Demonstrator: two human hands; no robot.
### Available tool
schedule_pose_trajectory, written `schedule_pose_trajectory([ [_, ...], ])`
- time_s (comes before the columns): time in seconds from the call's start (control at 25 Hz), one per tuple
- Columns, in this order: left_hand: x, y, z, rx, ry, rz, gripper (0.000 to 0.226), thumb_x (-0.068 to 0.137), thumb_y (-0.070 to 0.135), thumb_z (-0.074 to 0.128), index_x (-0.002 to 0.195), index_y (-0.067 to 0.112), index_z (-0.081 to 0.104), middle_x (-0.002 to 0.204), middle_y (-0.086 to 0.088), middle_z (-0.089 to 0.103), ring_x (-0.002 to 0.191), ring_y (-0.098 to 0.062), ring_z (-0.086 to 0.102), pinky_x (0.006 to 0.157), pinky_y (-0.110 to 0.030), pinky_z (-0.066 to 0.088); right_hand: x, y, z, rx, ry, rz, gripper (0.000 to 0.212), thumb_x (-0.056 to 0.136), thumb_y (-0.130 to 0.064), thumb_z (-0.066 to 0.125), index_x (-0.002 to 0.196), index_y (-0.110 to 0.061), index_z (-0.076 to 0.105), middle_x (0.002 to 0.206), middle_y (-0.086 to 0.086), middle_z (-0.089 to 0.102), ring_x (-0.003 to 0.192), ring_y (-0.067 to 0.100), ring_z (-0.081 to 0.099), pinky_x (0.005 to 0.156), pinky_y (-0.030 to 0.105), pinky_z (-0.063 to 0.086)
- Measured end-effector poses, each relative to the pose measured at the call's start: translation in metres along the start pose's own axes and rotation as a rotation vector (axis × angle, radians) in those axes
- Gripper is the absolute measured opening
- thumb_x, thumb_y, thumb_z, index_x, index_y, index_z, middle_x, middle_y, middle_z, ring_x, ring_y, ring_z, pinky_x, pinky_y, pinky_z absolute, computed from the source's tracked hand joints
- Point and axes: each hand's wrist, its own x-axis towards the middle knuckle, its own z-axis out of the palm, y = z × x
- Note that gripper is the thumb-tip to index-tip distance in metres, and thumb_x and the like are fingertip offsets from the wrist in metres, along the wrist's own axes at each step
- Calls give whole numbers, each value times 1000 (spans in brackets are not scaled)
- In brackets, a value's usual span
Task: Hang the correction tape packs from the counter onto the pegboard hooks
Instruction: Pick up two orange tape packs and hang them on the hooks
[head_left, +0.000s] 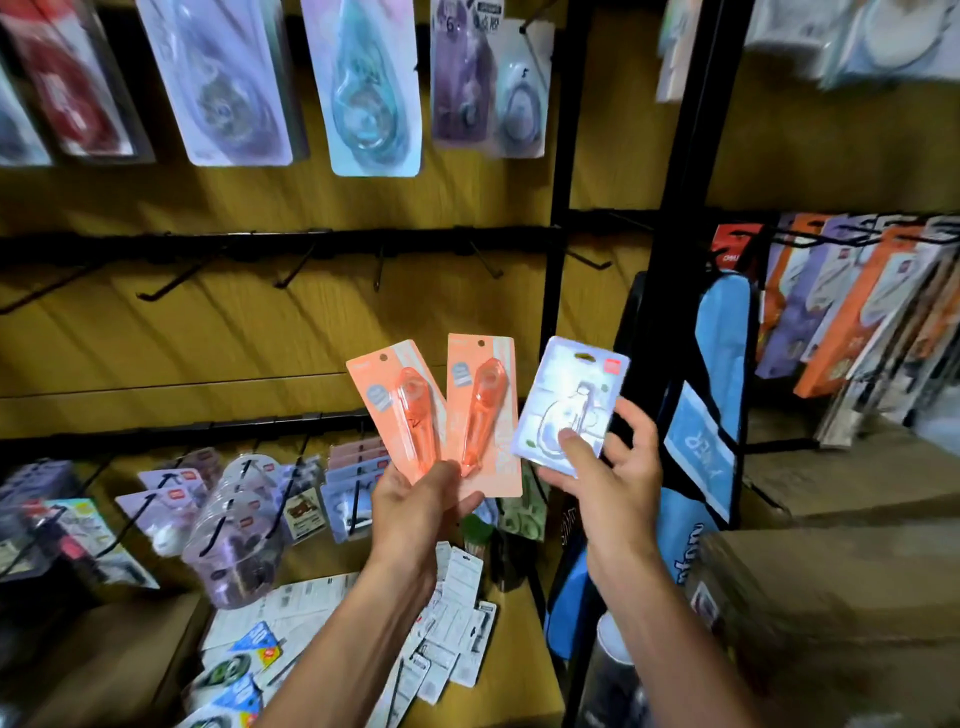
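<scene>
From the head camera, the left hand (415, 499) pinches two orange packs (441, 415) by their lower ends, thumb across the front and fingers curled behind, so the cards fan apart with their hang holes at the top. The right hand (608, 467) holds a pale blue pack (569, 402) beside them, thumb pressed on the clear blister and fingers (631, 426) curled round its right edge. All three packs are up in the air in front of the wooden back panel, below a row of bare black hooks (291, 270) on a dark rail. More packs lie face down in a loose heap on the bench (524, 644) below, so much of the job seems left. Filled hooks hang above and at lower left, and a blue bag (722, 364) hangs against the black post to the right. The risk I see is in the left hand: two cards held in one pinch may slide over each other, and one could drop when the other is lifted to a hook. The holes are small, so a tilted card may miss the hook tip and bend, or catch on only part of the hole.
</scene>
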Motion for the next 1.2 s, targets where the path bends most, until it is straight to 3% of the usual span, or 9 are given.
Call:
schedule_pose_trajectory([
  [0.12, 7, 9, 5, 14, -17, 19, 24, 91, -2, 59, 108, 13, 63, 100, -9, 76, 81, -20, 75, 59, -27, 59, 18, -30, -6, 83, -50, -98, 53, 87, 4, 66, 130, -23, 49, 114, 2, 73, 99, 21, 72, 67, 25, 57],
  [0.28, 10, 16, 12, 19, -33, 25, 25, 91, -2, 60, 110, 15, 63, 99, -6, 77, 89, -26, 75, 62, -28, 60, 36, -58, 3, 154, -75, -85, 48, 90, -3, 65, 133, -20, 52, 116, 4, 72, 99, 22, 71, 70, 27, 58],
  [0.6, 16, 19, 9, -8, -69, 18, 27, 92, -3, 58, 112, 15, 62, 97, -4, 78, 90, -26, 75, 61, -29, 61, 38, -51, 12, 287, 99, 52, 41, 90, -4, 65, 129, -10, 54, 114, 8, 71, 90, 23, 73, 65, 27, 59],
  [0.84, 26, 20, 7, -14, -59, 32, 25, 93, -1, 59, 110, 17, 62, 95, -1, 78, 88, -22, 76, 59, -27, 60, 56, -40, 31, 272, 100, 258, 15, 92, -8, 65, 106, -13, 63, 101, 9, 73, 83, 19, 73, 65, 27, 58],
  [0.96, 37, 23, 7, 4, -57, 54, 25, 93, -1, 59, 111, 16, 62, 96, -1, 78, 88, -23, 76, 60, -27, 60, 83, -31, 52, 269, 138, 357, 9, 93, -12, 64, 92, -17, 57, 97, 6, 69, 81, 17, 67, 66, 28, 54],
  [1.04, 48, 25, 6, 15, -57, 62, 25, 92, -1, 59, 110, 16, 62, 94, -1, 78, 87, -23, 76, 59, -27, 59, 108, -23, 67, 234, 163, 362, 12, 94, -13, 63, 100, -15, 53, 104, 9, 66, 86, 21, 65, 67, 28, 52],
  [1.2, 71, 31, 3, 40, -80, 91, 25, 91, -2, 59, 107, 17, 63, 92, 0, 78, 84, -22, 76, 57, -25, 58, 157, -7, 88, 120, 200, 334, 38, 94, -14, 64, 129, -13, 49, 108, 9, 62, 97, 23, 65, 64, 25, 49],
])
